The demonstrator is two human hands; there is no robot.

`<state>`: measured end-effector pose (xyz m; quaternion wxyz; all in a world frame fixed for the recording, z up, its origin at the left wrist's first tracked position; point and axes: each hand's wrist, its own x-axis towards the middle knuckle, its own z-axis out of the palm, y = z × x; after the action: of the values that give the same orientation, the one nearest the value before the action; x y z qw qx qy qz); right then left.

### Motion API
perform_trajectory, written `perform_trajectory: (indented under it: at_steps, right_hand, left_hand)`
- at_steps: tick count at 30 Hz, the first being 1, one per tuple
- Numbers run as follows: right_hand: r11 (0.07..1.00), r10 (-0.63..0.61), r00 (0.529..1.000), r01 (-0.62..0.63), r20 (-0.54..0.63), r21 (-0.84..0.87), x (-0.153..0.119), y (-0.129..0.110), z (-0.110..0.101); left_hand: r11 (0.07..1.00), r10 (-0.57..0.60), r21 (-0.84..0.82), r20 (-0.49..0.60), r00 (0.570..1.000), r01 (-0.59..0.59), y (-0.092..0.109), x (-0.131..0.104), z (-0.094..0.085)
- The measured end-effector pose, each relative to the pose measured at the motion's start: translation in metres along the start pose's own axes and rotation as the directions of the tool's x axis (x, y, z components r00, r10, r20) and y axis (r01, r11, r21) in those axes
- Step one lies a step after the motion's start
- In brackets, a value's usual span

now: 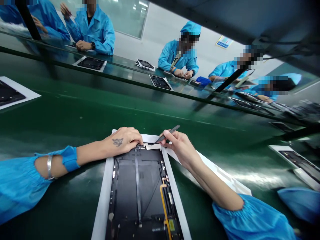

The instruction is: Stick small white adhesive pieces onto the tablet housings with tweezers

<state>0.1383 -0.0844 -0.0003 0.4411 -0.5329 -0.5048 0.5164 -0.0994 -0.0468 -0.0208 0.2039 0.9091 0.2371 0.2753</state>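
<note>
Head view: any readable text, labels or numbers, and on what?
None can be read.
Wall sign: blue and yellow, print too small and blurred.
Yellow label on the open tablet: marks too small to read.
Left hand: a tattoo, a figure, no letters.
Tweezers in the right hand: no marking visible.

Glossy green conveyor belt [75,110] is seen beyond the fingers; white wall [160,26], window [125,16], ceiling lights reflected.

Bright overhead light, glare on green belt [75,110], warped edges, perhaps slightly soft corners
</note>
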Motion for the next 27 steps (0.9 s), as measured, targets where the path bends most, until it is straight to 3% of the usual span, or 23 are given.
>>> perform_trajectory:
  at_steps: [27]
  right_hand:
    - [1.000, -0.023, 0.998, 0.024, -0.054, 0.013, -0.0052, 0.0018, 0.0034]
  left_hand:
    - [0.999, 0.024, 0.040, -0.011, 1.000, -0.023, 0.0031, -0.0005, -0.0017]
